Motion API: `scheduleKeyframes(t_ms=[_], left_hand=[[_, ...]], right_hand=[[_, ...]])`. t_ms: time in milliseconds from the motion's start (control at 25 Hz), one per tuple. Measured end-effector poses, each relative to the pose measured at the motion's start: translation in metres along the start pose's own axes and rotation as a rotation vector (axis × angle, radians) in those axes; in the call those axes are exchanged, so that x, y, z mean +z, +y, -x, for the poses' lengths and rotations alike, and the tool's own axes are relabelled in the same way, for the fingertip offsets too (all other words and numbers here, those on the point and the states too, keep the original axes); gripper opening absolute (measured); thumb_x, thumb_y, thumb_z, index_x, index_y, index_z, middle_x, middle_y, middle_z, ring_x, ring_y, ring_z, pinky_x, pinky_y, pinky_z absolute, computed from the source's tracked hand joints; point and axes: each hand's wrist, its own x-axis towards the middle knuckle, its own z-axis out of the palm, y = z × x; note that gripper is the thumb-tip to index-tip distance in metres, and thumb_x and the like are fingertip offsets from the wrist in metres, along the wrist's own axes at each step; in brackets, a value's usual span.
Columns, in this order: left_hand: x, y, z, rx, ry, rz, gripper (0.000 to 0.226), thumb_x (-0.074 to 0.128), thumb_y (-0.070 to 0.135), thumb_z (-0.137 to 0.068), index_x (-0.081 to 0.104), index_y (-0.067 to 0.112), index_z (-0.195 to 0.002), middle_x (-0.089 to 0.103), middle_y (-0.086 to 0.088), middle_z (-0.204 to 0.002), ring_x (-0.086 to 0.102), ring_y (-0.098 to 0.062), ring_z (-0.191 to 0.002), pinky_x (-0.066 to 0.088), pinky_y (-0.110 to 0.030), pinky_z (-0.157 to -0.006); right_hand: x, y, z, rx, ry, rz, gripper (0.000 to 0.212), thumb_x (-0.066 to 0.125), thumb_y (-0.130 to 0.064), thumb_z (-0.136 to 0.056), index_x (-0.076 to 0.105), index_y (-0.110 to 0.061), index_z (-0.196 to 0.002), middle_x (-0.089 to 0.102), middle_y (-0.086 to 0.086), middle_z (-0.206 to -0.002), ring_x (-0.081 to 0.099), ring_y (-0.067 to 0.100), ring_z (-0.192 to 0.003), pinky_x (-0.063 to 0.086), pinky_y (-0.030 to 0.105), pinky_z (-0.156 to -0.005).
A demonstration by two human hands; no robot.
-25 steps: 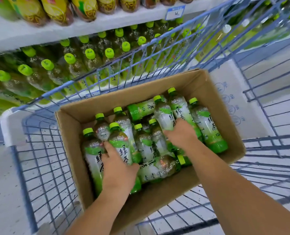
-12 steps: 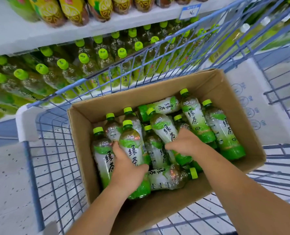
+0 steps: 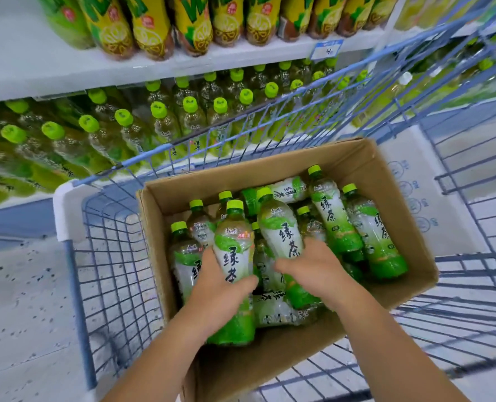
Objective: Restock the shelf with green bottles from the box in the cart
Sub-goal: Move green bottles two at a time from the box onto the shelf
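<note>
Green-labelled bottle (image 3: pixel 233 242) wrapped by the left hand (image 3: pixel 217 291); just right of it, the right hand (image 3: pixel 319 271) wraps a second bottle (image 3: pixel 278 224). Both tilt above the other bottles (image 3: pixel 336 221) in the cardboard box (image 3: pixel 270 361). Step: pick-up. Next, probably: lift clear of the cart (image 3: pixel 67 210) wall beyond the hands, stand them on the shelf (image 3: pixel 14 202) farther ahead.

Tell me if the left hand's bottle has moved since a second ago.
Yes: the bottle in the left hand has risen upward, above the others lying in the box.

Cardboard box (image 3: pixel 270 177) in blue cart (image 3: pixel 64 210)
</note>
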Motion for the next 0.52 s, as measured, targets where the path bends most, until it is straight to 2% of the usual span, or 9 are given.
scheduleKeyframes(t_ms=[80, 160, 280, 400, 520], left_hand=[[-0.01, 0.006, 0.007, 0.049, -0.006, -0.014, 0.058, 0.074, 0.011, -0.08, 0.041, 0.029, -0.124, 0.064, 0.005, -0.104, 0.063, 0.001, -0.082, 0.048, -0.014, -0.059], [-0.026, 0.016, 0.019, 0.092, -0.002, -0.026, 0.055, 0.073, 0.011, -0.08, 0.042, 0.029, -0.123, 0.063, 0.006, -0.103, 0.063, 0.005, -0.08, 0.048, -0.011, -0.057], [-0.057, 0.03, 0.043, 0.163, 0.059, -0.015, 0.051, 0.074, 0.008, -0.079, 0.047, 0.026, -0.118, 0.066, 0.005, -0.099, 0.067, -0.004, -0.084, 0.053, -0.021, -0.064], [-0.096, 0.045, 0.07, 0.211, 0.108, 0.023, 0.048, 0.074, 0.003, -0.081, 0.048, 0.025, -0.115, 0.068, 0.009, -0.089, 0.066, 0.006, -0.068, 0.049, -0.011, -0.052], [-0.138, 0.057, 0.09, 0.228, 0.147, 0.077, 0.044, 0.074, 0.01, -0.081, 0.049, 0.033, -0.108, 0.068, 0.011, -0.09, 0.066, 0.006, -0.067, 0.048, -0.014, -0.051]], right_hand=[[0.011, -0.003, 0.018, -0.045, 0.03, -0.089, 0.03, 0.08, -0.029, -0.07, 0.065, -0.019, -0.094, 0.073, -0.002, -0.083, 0.069, 0.017, -0.077, 0.054, 0.032, -0.068], [0.021, -0.01, 0.038, -0.084, 0.045, -0.182, 0.028, 0.078, -0.029, -0.071, 0.069, -0.023, -0.096, 0.076, -0.007, -0.083, 0.071, 0.012, -0.077, 0.058, 0.034, -0.074], [0.033, -0.028, 0.065, -0.111, 0.082, -0.261, 0.026, 0.076, -0.032, -0.075, 0.068, -0.026, -0.098, 0.075, -0.008, -0.087, 0.071, 0.012, -0.08, 0.059, 0.037, -0.078], [0.044, -0.06, 0.091, -0.164, 0.121, -0.284, 0.023, 0.075, -0.034, -0.078, 0.064, -0.026, -0.096, 0.072, -0.007, -0.087, 0.068, 0.011, -0.078, 0.054, 0.03, -0.064], [0.057, -0.098, 0.116, -0.221, 0.135, -0.259, 0.024, 0.074, -0.036, -0.078, 0.064, -0.026, -0.097, 0.071, -0.006, -0.085, 0.066, 0.009, -0.073, 0.048, 0.026, -0.055]])
